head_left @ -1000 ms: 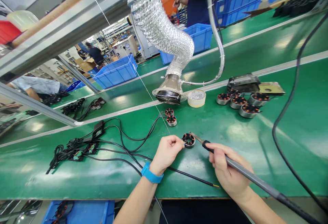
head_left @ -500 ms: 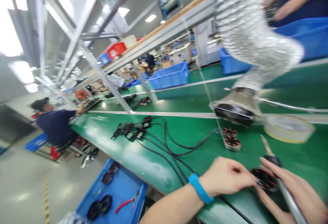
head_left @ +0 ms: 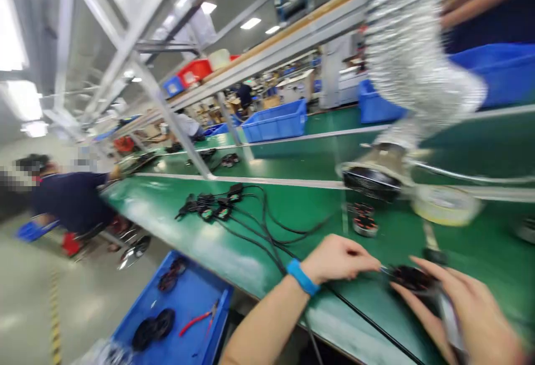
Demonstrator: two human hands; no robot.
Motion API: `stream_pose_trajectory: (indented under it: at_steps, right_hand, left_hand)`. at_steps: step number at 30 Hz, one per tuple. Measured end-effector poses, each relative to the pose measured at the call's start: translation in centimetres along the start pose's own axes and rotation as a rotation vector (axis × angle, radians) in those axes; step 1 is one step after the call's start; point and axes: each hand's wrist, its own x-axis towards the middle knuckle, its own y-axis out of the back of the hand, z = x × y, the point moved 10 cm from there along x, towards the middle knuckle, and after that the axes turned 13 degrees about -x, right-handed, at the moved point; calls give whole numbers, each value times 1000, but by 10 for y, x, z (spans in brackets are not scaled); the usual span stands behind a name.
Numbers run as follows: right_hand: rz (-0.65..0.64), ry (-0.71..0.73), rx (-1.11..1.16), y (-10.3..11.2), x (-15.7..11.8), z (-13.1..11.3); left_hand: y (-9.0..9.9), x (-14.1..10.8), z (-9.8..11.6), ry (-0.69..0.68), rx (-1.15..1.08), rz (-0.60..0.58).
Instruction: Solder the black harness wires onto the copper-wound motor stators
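My left hand [head_left: 336, 258], a blue band at its wrist, has thumb and forefinger pinched on what looks like a thin wire end [head_left: 383, 269], blurred. To its right, my right hand [head_left: 468, 309] grips a round black motor part [head_left: 412, 278] with copper-orange segments. Alongside it in the same hand lies a pen-shaped tool [head_left: 450, 323] with a silver handle, black collar and pale tip, partly hidden by the fingers. A black cable [head_left: 363, 317] runs under my left wrist. Similar round motor parts [head_left: 364, 221] sit on the green bench [head_left: 292, 212] beyond.
A silver duct [head_left: 422, 64] ends in a dark hood [head_left: 371, 181] above the bench, beside a tape roll [head_left: 446, 204]. Black cables [head_left: 209, 206] lie left. A blue bin [head_left: 190, 303] below holds red-handled pliers [head_left: 196, 323] and dark parts. A co-worker [head_left: 69, 200] sits far left.
The view has shifted slightly. The left hand's pinch is now a little apart from the motor part, where before it was right against it. The right hand keeps its hold.
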Motion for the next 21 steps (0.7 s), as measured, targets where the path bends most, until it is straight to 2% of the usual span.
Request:
stream_pose_trajectory:
  at_steps: [2, 4, 7, 9, 12, 14, 16, 19, 21]
  right_hand:
    - [-35, -55, -253, 35, -15, 6]
    - [-79, -67, -364, 48, -24, 4]
    - [-111, -113, -364, 49, -26, 4]
    - [-130, -156, -320, 46, -25, 6]
    - [-135, -197, -248, 46, -27, 8]
    - [-127, -204, -216, 48, -28, 9]
    - [-123, -207, -203, 49, -30, 10]
    - [-126, -215, -208, 49, -32, 13]
    - [-127, -221, -216, 49, -33, 14]
  left_hand:
    - [-3, -3, -3, 62, -16, -74]
    - [-2, -2, -1, 46, 17, -86]
    - [8, 0, 18, -92, 229, 49]
    - [3, -1, 37, -204, 415, 92]
    - [-24, 5, 57, -303, 583, -17]
    - [-43, 17, 55, -249, 627, -135]
    - [-57, 31, 41, -102, 645, -248]
    - [-69, 43, 19, 116, 582, -382]
    - [-74, 44, 15, 178, 515, -443]
